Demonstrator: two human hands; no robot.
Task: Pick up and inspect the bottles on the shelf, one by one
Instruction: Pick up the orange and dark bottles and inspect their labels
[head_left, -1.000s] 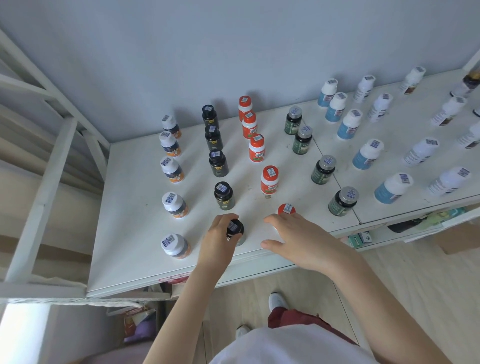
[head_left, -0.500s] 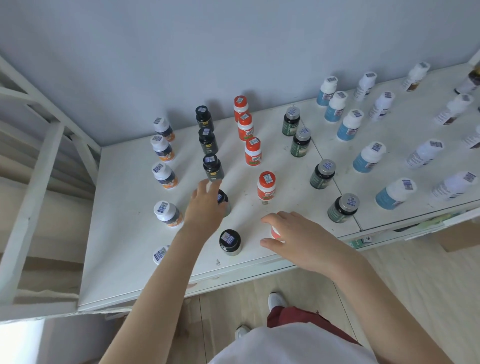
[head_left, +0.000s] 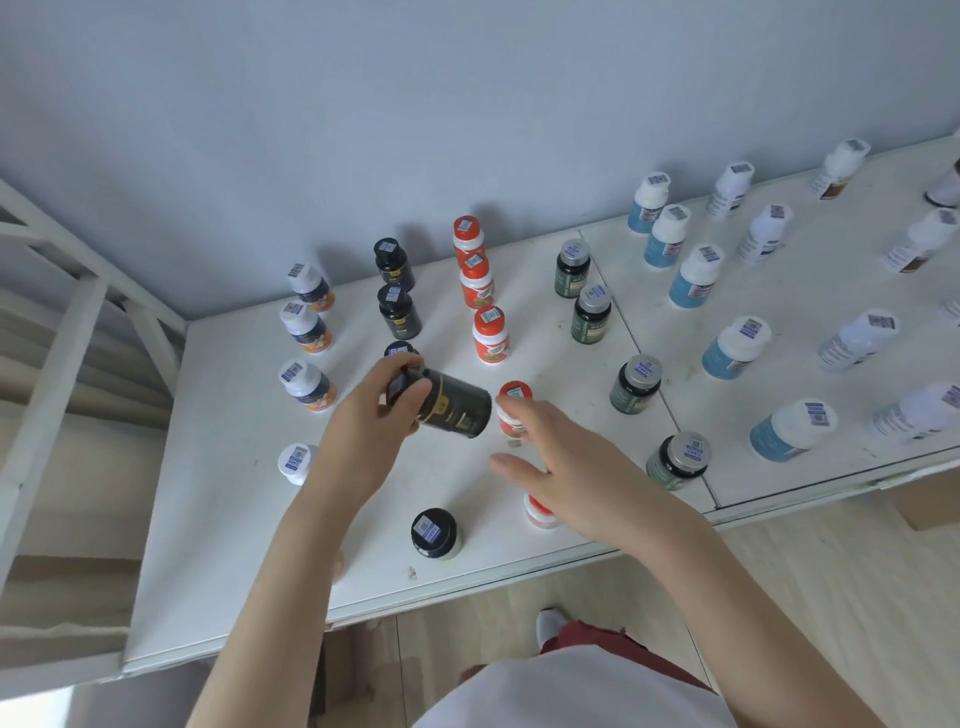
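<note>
Nearest the person, below and between the two hands, a black bottle (head_left: 434, 533) stands upright by the front edge of the white shelf (head_left: 218, 519). Just under the right wrist, a red-capped bottle (head_left: 540, 512) is partly hidden by the arm. The right hand (head_left: 566, 467) hovers above the shelf with fingers spread and loose, gripping nothing. The left hand (head_left: 371, 431) is closed around the cap end of a dark bottle (head_left: 454, 410), lifted off the shelf and tipped on its side, its base pointing toward the right hand. Just past the right fingertips stands another red-capped bottle (head_left: 513, 410), close to the held bottle's base. Left of the left hand stand white-capped bottles (head_left: 306, 384). Beyond the hands, rows of black, red and green bottles run back to the wall (head_left: 467, 104).
</note>
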